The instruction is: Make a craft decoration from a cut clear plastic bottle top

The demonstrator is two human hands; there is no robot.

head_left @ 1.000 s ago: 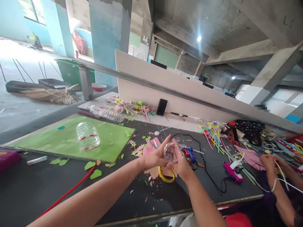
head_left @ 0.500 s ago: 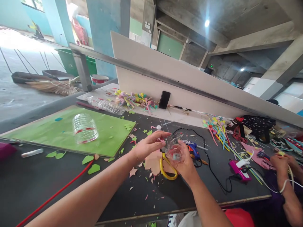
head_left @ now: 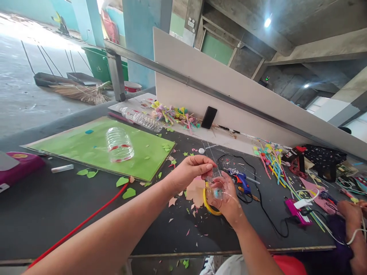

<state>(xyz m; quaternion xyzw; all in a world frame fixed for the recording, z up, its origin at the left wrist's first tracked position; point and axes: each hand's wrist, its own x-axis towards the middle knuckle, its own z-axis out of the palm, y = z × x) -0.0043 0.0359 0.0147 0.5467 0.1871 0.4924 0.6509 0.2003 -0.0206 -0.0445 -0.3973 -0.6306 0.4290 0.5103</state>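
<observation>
The right hand (head_left: 230, 204) is holding, half-closed, a clear cup (head_left: 215, 186) above yellow scissors (head_left: 205, 202); the left hand (head_left: 197, 167) is bunching fingertips by its rim, hold unclear; hard squeezing could be buckling it.

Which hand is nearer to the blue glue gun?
Right. In this view, the right hand is just left of the blue glue gun; the left hand is farther left.

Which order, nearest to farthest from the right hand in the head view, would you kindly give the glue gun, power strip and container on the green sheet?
1. Blue glue gun, just right of the right hand.
2. Magenta power strip, farther right.
3. Clear container, left, on the green sheet.
</observation>
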